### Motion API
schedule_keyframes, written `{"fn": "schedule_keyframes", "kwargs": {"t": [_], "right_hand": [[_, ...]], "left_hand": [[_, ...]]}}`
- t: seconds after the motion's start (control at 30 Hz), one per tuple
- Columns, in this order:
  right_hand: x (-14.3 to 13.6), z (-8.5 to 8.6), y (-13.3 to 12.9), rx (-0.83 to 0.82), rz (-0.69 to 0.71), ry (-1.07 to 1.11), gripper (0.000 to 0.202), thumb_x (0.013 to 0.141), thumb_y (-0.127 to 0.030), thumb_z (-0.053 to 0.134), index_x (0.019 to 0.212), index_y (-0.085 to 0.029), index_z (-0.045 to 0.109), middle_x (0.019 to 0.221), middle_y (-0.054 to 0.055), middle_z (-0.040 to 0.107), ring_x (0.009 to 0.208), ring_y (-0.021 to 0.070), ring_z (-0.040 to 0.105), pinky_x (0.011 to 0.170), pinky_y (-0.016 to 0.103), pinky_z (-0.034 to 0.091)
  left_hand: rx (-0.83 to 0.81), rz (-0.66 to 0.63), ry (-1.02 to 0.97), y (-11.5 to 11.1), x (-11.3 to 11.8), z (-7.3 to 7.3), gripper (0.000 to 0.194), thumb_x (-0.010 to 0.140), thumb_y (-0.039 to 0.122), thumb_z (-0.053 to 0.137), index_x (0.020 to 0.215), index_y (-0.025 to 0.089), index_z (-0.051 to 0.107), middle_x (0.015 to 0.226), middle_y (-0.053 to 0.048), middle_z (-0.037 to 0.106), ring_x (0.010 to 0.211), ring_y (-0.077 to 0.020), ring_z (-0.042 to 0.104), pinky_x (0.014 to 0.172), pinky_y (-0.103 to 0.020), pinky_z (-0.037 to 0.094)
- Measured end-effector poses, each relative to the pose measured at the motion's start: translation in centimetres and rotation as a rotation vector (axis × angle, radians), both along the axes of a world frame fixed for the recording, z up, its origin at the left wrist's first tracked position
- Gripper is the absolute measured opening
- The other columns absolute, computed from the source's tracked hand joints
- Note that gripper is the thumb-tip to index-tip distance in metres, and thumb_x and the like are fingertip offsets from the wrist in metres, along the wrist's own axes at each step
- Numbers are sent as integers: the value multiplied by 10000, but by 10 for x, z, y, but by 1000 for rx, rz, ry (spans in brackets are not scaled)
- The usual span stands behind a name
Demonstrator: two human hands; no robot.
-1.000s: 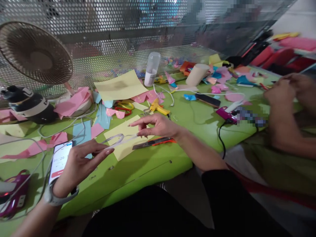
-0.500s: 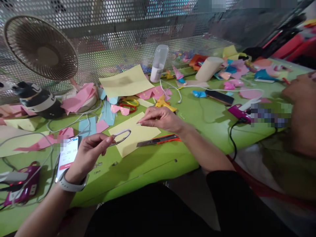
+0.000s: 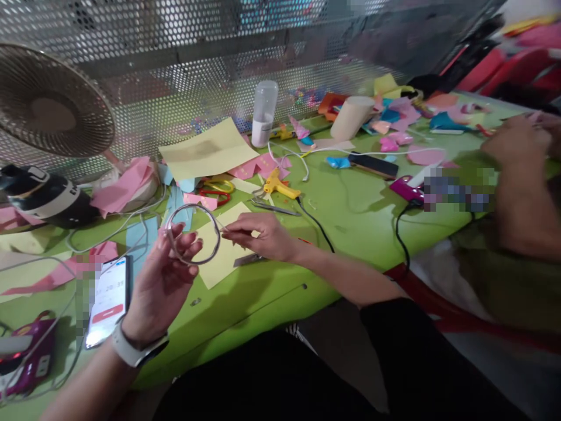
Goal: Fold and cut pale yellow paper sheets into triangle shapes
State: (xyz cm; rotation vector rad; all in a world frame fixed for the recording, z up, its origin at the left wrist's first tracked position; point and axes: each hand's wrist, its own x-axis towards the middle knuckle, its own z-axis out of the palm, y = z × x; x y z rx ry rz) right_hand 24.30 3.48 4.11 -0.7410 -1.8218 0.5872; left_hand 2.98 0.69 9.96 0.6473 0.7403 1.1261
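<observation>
A thin pale ring [image 3: 218, 237] stands upright in my left hand [image 3: 160, 280], whose fingers curl round its left side. Just right of the ring, my right hand [image 3: 258, 234] is pinched on a thin strand that reaches toward the ring's edge. Below both hands lies a yellow paper sheet [image 3: 213, 275] on the green table [image 3: 263, 298]. A cutter knife [image 3: 246, 260] is partly hidden under my right hand. Behind that hand are tweezers [image 3: 276, 207] and a yellow glue gun [image 3: 283, 187].
A phone [image 3: 107, 298] and a purple power strip [image 3: 33, 356] lie at the left, below a fan [image 3: 55, 111] and a dark bottle [image 3: 48, 199]. Paper scraps, scissors [image 3: 219, 190] and cables spread behind. Another person's arm [image 3: 521, 187] is at the right.
The ring has turned to face the camera more, and my left hand's fingers have spread around it. My right hand has moved closer to the ring. The view has shifted, and the tweezers now show.
</observation>
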Motion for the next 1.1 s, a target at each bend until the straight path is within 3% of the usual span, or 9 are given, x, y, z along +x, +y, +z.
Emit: {"fn": "schedule_keyframes", "kwargs": {"t": [0.23,0.4,0.53,0.63,0.8,0.97,1.1], "right_hand": [[-4,3,-10,-248,120,17,267,958,-378,587,911,-152,723,724,10,678,584,87,608,539,206,495],[-6,4,-17,-510,251,87,354,914,-482,628,980,-146,714,724,7,681,585,92,631,562,216,548],[-8,3,-20,-636,334,127,391,878,-519,661,982,-146,718,737,6,687,612,95,651,596,226,571],[-9,0,-20,-730,449,153,416,871,-533,660,994,-138,711,732,5,686,616,95,659,596,225,571],[-9,-4,-16,-979,647,291,451,757,-564,766,849,-133,671,650,-14,683,506,80,629,549,215,551],[-8,-3,-11,-1200,705,335,373,685,-431,856,806,-121,687,644,2,714,478,84,635,531,201,535],[-9,-2,-9,-1330,711,298,313,709,-339,838,861,-119,674,685,23,744,520,103,680,508,175,516]], "left_hand": [[200,-36,47,-5,16,-10,247,711,349,871,927,289,767,883,21,794,721,-130,752,504,-136,569],[502,67,206,-10,18,-22,166,791,319,810,932,252,752,813,-9,790,681,-167,755,514,-197,597],[802,113,410,-8,9,-37,150,885,220,702,1032,235,728,957,-43,789,799,-197,762,618,-272,628],[1100,47,608,-4,2,-42,257,863,124,687,1083,252,729,1025,-53,781,933,-223,744,792,-351,611],[1353,-85,1074,9,-3,-43,192,835,251,717,1021,283,755,1145,-66,756,1140,-296,666,1003,-466,461],[1492,-202,1295,22,-11,-52,265,858,304,681,1120,274,717,1160,-98,738,1098,-288,666,962,-435,475],[1569,-293,1354,25,-18,-55,327,946,281,548,1251,205,637,975,-113,727,908,-235,666,767,-339,529]]}}
